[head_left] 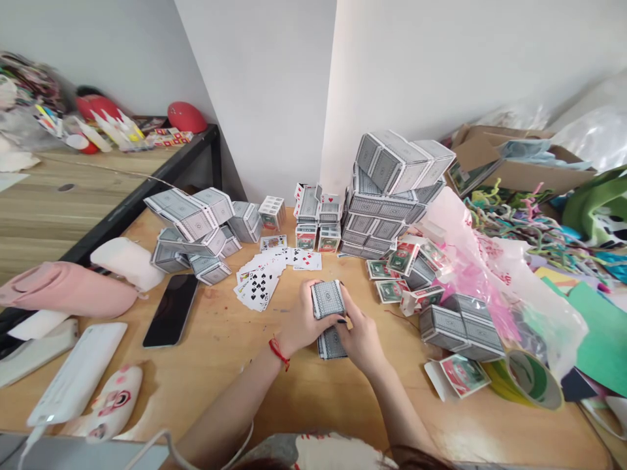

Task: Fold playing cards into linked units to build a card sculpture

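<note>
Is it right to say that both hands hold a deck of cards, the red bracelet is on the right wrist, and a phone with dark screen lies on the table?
The wrist is wrong: the head view shows the red bracelet on the left wrist. The left hand and right hand do hold a deck of cards, and the phone lies on the table.

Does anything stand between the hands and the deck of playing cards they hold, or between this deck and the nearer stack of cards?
Nothing visible separates the left hand or right hand from the deck of playing cards. Between it and the nearer stack, only fingers show in this view.
</note>
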A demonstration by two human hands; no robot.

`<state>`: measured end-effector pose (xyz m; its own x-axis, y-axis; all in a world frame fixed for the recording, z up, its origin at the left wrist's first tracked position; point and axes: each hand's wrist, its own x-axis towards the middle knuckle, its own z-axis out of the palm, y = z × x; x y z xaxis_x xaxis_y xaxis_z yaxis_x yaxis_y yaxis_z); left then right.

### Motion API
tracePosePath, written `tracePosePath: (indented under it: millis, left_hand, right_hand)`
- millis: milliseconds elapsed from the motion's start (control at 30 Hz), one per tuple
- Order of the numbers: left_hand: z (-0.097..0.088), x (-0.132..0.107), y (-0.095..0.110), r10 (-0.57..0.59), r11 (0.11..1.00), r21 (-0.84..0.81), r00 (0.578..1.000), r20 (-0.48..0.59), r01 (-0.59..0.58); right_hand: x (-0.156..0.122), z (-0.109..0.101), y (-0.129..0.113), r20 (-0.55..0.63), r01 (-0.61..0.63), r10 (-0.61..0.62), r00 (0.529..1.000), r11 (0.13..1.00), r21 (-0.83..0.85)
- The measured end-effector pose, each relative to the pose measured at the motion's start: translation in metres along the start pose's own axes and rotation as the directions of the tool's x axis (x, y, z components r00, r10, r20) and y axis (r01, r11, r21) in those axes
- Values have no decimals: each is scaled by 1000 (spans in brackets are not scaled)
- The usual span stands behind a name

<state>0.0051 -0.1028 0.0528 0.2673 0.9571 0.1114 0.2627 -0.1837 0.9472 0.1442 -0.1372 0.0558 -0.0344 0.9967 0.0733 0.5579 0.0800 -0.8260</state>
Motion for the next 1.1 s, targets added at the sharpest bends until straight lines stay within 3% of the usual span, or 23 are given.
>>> tracePosePath:
  millis: [100, 200, 300, 400, 467, 567, 633, 767, 867, 1000, 1100]
  left_hand:
    - [-1, 1, 2, -8, 997, 77, 1000, 17, 6]
    - [-4, 3, 5, 30, 977, 209, 999, 33, -36]
    - [-6, 6, 7, 79, 959, 266, 994, 76, -97]
    - [-7, 8, 7, 136, 963, 221, 987, 86, -152]
    - [-7, 9, 6, 185, 959, 196, 977, 109, -203]
    - [-6, 11, 4, 230, 943, 205, 959, 165, -261]
    - [-5, 13, 4, 231, 938, 222, 958, 171, -266]
    - [-4, 15, 8, 217, 928, 279, 966, 140, -248]
    - [-6, 14, 11, 184, 908, 347, 968, 173, -235]
    - [-9, 7, 12, 149, 895, 387, 967, 209, -221]
    - [-8, 3, 13, 133, 904, 377, 970, 204, -203]
  right_hand:
    - [-2, 1, 2, -8, 0, -1, 1000, 998, -70]
    - [-3, 0, 2, -29, -24, 23, 999, 999, -38]
    - [-2, -5, 0, -26, -10, 15, 1000, 979, 203]
    - [1, -9, -1, 15, -12, 4, 1000, 836, 548]
    - [5, -7, -2, 23, -76, 81, 996, 747, 661]
    - [10, -1, -5, -3, -210, 270, 963, 756, 620]
    - [12, 3, -8, -13, -248, 305, 952, 795, 554]
    - [15, 2, -8, 8, -200, 226, 974, 848, 491]
    - [17, -7, -5, 88, -200, 180, 980, 862, 465]
    - [19, -19, -5, 276, -250, 120, 954, 827, 503]
    - [20, -20, -5, 333, -318, 139, 933, 753, 576]
